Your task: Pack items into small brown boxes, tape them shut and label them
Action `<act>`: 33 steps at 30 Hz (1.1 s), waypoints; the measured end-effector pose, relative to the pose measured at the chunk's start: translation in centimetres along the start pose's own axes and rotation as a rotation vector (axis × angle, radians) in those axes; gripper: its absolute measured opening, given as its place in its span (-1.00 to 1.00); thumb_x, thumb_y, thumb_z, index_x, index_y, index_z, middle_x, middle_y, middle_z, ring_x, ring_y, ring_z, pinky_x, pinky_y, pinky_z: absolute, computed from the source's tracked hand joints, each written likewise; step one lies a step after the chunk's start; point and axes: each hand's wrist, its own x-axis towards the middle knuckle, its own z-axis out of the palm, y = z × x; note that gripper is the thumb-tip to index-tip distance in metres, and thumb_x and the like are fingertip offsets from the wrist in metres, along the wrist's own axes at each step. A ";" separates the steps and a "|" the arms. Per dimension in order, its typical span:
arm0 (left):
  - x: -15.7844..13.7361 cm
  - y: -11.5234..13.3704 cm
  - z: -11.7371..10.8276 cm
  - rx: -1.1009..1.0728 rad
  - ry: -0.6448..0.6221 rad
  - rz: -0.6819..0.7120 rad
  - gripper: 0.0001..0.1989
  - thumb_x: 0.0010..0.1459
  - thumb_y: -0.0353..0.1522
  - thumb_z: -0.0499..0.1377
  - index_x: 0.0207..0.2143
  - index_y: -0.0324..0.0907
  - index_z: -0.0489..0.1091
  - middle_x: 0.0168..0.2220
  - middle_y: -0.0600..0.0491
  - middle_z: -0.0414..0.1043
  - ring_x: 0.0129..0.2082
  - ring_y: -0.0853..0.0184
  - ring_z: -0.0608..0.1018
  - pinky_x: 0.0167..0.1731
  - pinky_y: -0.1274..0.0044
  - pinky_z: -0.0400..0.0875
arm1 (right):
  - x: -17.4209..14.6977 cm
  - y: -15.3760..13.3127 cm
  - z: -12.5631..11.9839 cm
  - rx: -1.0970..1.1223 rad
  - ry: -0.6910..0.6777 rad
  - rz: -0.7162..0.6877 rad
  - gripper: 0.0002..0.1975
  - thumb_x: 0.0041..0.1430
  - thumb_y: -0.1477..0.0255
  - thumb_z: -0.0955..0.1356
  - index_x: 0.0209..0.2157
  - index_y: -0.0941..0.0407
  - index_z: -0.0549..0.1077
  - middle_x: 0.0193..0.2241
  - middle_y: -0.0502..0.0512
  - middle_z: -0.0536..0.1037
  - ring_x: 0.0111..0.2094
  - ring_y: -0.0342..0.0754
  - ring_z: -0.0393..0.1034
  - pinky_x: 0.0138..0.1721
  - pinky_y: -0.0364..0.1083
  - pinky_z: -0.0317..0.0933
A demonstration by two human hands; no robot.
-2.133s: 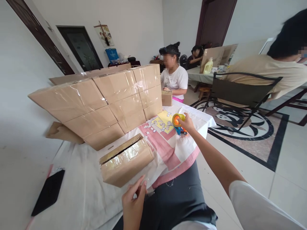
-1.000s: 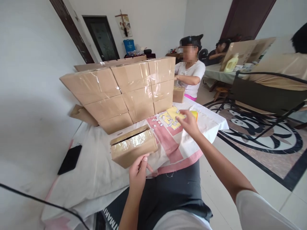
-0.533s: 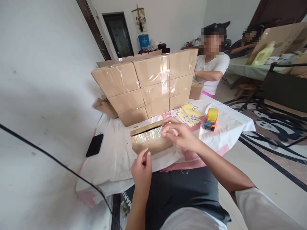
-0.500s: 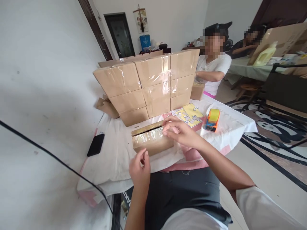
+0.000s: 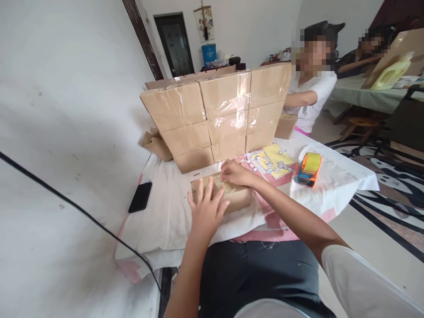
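A small cardboard box [image 5: 237,202] lies on the cloth-covered table [image 5: 165,221] in front of me, clear tape across its top. My left hand [image 5: 206,210] rests on the box's left part, fingers spread flat. At the far side of the box top, my right hand [image 5: 236,172] has its fingers bent and pressed together; what they pinch, if anything, is hidden. An orange and blue tape dispenser [image 5: 309,170] with yellowish tape stands to the right of the box.
A wall of taped cardboard boxes [image 5: 228,119] stands behind the small box. A black phone [image 5: 140,197] lies at the left edge, near a hanging black cable [image 5: 82,215]. A co-worker in a white shirt [image 5: 319,99] is beyond the table's right end; another person sits farther back.
My left hand has moved up from the box's near edge onto its top, fingers spreading. My right hand has moved to the box's far side and its fingers have curled. The view has shifted slightly left.
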 end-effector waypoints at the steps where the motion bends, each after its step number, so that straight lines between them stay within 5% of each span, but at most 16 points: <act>1: -0.2 0.1 0.4 0.021 0.021 0.039 -0.56 0.36 -0.10 -0.02 0.24 0.12 0.28 0.40 0.00 0.12 0.41 -0.09 0.13 0.25 -0.21 -0.14 | -0.1 0.2 0.4 -0.012 0.003 0.001 -0.93 0.11 0.52 0.42 -0.44 0.13 0.57 -0.12 0.16 0.48 0.05 0.14 0.30 0.14 0.12 0.16; 4: -0.4 0.2 1.2 0.043 0.103 0.094 -0.61 0.36 -0.20 0.04 0.21 0.07 0.31 0.25 0.07 0.40 0.30 0.13 0.36 0.35 0.02 -0.26 | -0.2 0.5 1.3 -0.113 0.061 0.010 -0.95 0.10 0.44 0.44 -0.40 0.12 0.52 -0.05 0.20 0.42 0.08 0.23 0.24 0.15 0.24 0.12; 8: -0.3 0.2 1.7 0.074 0.174 0.114 -0.64 0.34 -0.30 0.10 0.16 0.03 0.36 0.16 0.08 0.49 0.18 0.21 0.48 0.35 0.20 -0.28 | 0.2 1.8 1.0 -0.337 0.394 0.077 -0.65 -0.01 0.26 0.52 -0.26 0.12 0.43 -0.05 0.31 0.36 0.03 0.34 0.21 0.07 0.33 0.13; 13: -0.5 0.3 2.2 0.112 0.233 0.120 -0.63 0.30 -0.32 0.15 0.15 0.01 0.37 0.13 0.09 0.52 0.11 0.22 0.53 0.29 0.26 -0.13 | -1.1 10.5 -2.7 -0.309 0.616 0.308 -0.89 0.20 0.34 0.35 -0.32 0.09 0.43 -0.17 0.24 0.46 -0.09 0.22 0.32 -0.01 0.18 0.21; 16: -0.8 0.3 2.4 0.135 0.234 0.125 -0.58 0.26 -0.33 0.19 0.17 -0.01 0.36 0.13 0.10 0.53 0.10 0.21 0.54 0.24 0.28 -0.04 | -4.0 17.0 -5.0 -0.287 0.629 0.492 -0.85 0.20 0.44 0.28 -0.29 0.12 0.50 -0.20 0.27 0.48 -0.14 0.19 0.38 -0.05 0.11 0.25; 19: -0.8 0.5 2.3 0.143 0.214 0.120 -0.55 0.24 -0.33 0.21 0.18 -0.02 0.35 0.12 0.10 0.53 0.10 0.20 0.54 0.18 0.29 0.05 | -6.6 20.9 -6.2 -0.284 0.576 0.519 -0.78 0.20 0.48 0.26 -0.27 0.15 0.56 -0.21 0.27 0.51 -0.18 0.14 0.41 -0.07 0.06 0.29; 25: 0.3 0.7 1.9 0.128 0.194 0.113 -0.60 0.25 -0.34 0.19 0.15 -0.02 0.38 0.08 0.08 0.56 0.06 0.18 0.57 0.07 0.28 0.12 | -8.2 22.6 -5.9 -0.291 0.477 0.520 -0.69 0.23 0.48 0.24 -0.18 0.12 0.61 -0.16 0.23 0.54 -0.11 0.13 0.42 -0.01 0.04 0.30; 33: -0.3 1.4 1.8 0.158 0.181 0.098 -0.61 0.26 -0.33 0.19 0.15 -0.04 0.38 0.08 0.05 0.56 0.06 0.17 0.57 0.02 0.28 0.15 | -8.9 23.6 -4.9 -0.369 0.360 0.574 -0.64 0.20 0.35 0.31 -0.01 0.02 0.59 0.05 0.30 0.37 0.05 0.32 0.20 0.09 0.28 0.12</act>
